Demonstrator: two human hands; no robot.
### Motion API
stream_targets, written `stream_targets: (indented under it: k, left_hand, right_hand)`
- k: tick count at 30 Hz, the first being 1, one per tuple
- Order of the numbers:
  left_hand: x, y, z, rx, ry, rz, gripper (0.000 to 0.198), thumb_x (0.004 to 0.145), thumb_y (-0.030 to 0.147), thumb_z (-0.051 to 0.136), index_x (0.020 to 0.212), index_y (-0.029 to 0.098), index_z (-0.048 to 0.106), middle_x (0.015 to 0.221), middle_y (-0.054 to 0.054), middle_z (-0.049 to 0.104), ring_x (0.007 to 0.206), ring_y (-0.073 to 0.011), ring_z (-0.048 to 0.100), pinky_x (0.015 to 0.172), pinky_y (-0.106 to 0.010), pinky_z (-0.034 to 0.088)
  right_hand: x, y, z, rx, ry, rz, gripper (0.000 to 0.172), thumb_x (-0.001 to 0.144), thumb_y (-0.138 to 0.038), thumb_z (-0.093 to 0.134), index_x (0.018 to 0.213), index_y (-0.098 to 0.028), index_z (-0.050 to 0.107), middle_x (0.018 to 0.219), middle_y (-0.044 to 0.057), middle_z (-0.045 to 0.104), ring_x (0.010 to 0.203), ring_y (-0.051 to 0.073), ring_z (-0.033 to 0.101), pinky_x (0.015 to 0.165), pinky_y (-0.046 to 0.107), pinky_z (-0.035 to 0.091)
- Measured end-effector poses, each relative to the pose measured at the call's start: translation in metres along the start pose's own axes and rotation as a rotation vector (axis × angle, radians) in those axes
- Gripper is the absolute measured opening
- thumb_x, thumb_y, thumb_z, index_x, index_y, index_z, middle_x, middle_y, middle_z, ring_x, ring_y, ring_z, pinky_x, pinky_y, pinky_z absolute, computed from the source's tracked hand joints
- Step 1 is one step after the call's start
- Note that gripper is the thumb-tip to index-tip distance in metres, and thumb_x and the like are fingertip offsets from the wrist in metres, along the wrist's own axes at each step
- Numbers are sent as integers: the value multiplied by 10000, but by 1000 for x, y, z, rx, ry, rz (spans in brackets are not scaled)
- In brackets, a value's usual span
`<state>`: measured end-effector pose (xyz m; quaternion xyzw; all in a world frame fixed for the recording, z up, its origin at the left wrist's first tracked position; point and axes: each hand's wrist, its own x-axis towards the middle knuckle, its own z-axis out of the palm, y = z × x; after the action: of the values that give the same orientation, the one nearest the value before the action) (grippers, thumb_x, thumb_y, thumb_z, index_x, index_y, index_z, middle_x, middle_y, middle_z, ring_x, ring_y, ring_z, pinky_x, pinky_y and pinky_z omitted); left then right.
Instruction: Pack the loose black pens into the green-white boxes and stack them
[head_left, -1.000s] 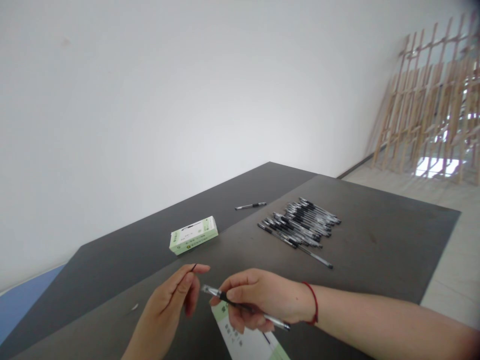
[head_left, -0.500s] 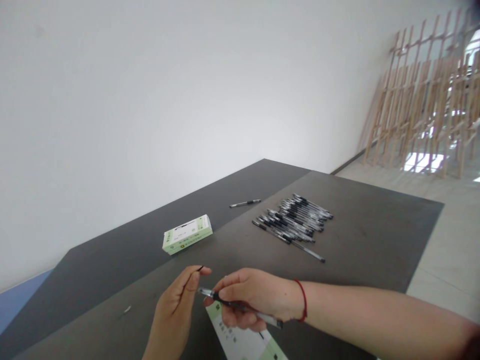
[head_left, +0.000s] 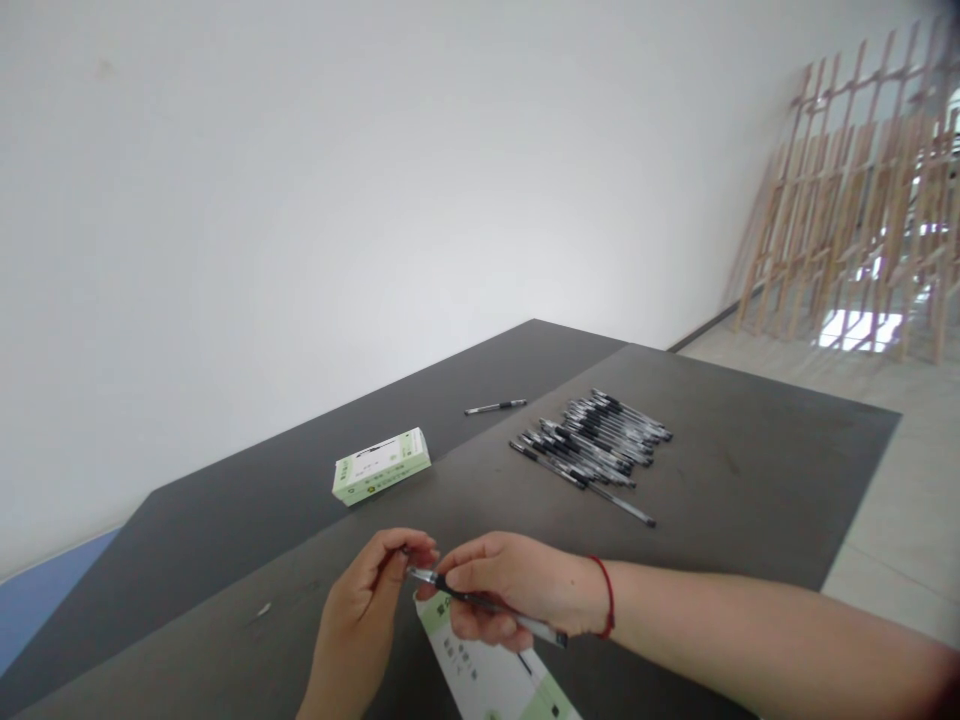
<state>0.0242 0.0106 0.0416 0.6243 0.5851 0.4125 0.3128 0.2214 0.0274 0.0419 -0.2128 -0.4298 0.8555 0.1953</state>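
Left hand [head_left: 364, 600] has curled inward to the tip of the pen [head_left: 474, 600], bringing both hands to it; its fingers are bent, any hold undeterminable. Right hand [head_left: 517, 580] grips the pen closed, above a box [head_left: 480, 670], well short of the bench's [head_left: 750, 480] far corner.

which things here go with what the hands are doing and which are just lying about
Probably the job:
Right hand, holding a pen
Left hand, apparently pinching a small dark piece
Near box, below right hand
Pile of pens

Seemingly not involved:
Far box
Lone pen
White scrap
Wooden frames
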Motion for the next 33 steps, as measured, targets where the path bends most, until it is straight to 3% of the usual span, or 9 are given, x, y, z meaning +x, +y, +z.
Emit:
stream_targets:
  k: [4, 7, 13, 21, 33]
  left_hand:
    - [2, -2, -3, -23, -30, -26, 274, 836, 390, 579, 994, 220, 724, 896, -36, 778, 732, -193, 725, 725, -298, 580]
    - [2, -3, -6, -30, -68, -27, 287, 809, 385, 608, 982, 209, 756, 864, -47, 792, 663, -194, 730, 696, -302, 598]
    - [4, -1, -9, 16, -88, 10, 237, 766, 361, 645, 916, 255, 795, 861, -30, 801, 810, -216, 743, 794, -296, 583]
    - [-5, -2, -5, -13, -110, 120, 327, 911, 394, 517, 1130, 270, 728, 993, -23, 771, 835, -178, 711, 814, -270, 559]
    - [4, -18, -16, -228, -209, 26, 216, 883, 334, 631, 1041, 251, 752, 1052, -46, 759, 956, -186, 686, 896, -256, 515]
  right_hand:
    - [1, 2, 1, 32, 50, -7, 198, 916, -128, 374, 955, -154, 566, 591, -32, 538, 338, 44, 330, 304, 142, 234]
    - [1, 2, 0, 28, 54, 0, 194, 920, -124, 371, 951, -150, 561, 594, -34, 536, 339, 39, 336, 305, 136, 242]
    - [1, 3, -2, 23, 23, -3, 251, 935, -121, 354, 996, -126, 597, 594, -35, 518, 333, 29, 321, 302, 129, 229]
    - [3, 5, -5, 142, -14, -23, 195, 950, -141, 374, 929, -141, 568, 616, -26, 517, 339, 32, 309, 301, 131, 200]
    - [3, 4, -5, 127, -11, -34, 194, 936, -137, 378, 954, -148, 570, 606, -30, 502, 333, 31, 294, 297, 125, 215]
